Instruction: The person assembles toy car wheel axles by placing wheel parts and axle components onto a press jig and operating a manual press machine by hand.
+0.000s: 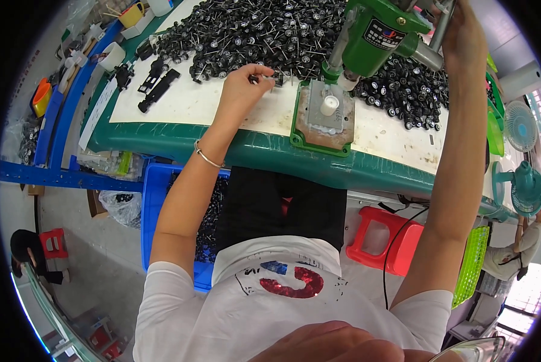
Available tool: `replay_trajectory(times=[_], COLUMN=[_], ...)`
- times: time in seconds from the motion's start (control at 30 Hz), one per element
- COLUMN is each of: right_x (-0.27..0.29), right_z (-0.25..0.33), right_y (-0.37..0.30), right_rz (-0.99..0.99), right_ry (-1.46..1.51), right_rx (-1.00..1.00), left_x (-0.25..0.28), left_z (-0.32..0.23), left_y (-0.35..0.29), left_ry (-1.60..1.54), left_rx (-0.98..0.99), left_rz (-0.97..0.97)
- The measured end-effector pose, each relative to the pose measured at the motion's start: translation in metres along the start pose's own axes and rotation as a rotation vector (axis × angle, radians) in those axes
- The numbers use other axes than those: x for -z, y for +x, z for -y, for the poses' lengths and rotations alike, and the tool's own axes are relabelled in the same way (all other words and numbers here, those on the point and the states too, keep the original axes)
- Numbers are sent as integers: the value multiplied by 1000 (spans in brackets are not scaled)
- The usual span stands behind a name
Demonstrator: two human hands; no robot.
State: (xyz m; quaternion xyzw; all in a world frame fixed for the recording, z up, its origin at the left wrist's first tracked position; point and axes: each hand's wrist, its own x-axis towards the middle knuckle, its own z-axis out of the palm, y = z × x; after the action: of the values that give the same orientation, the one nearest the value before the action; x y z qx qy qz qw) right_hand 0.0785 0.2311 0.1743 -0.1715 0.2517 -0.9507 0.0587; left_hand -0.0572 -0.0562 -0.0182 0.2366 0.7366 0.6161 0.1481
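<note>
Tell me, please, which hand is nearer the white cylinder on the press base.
Left: the left hand is left of the white cylinder; the right hand is farther off, at the press lever.

one press [371,37] is standing at one o'clock, two fans [520,125] near three. one blue bin [150,211] is sitting at eight.

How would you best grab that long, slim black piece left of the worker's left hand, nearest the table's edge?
Probably pinch the slim black piece across its middle, coming from above and from its right, where the left hand is. It lies slantwise, long and narrow, with white board along its right; a second black piece crowds its far left side.
</note>
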Motion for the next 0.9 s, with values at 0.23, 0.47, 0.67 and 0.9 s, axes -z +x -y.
replay_trajectory(times=[0.23, 0.47, 0.67, 0.9], right_x=[66, 119, 128, 129], right_z=[-48, -105, -138, -141], right_y=[-79, -124, -112, -109], right_rz=[-942, -1028, -909, -907], right_ry=[-1298, -1616, -2249, -2147], right_rx=[595, 240, 155, 314], left_x=[-20, 6, 10, -4], left_z=[24, 15, 10, 3], left_y=[12, 7, 5, -25], left_ry=[616, 28, -271, -370], left_rx=[-454, -221, -41, 197], left_rz=[-83, -74, -17, 327])
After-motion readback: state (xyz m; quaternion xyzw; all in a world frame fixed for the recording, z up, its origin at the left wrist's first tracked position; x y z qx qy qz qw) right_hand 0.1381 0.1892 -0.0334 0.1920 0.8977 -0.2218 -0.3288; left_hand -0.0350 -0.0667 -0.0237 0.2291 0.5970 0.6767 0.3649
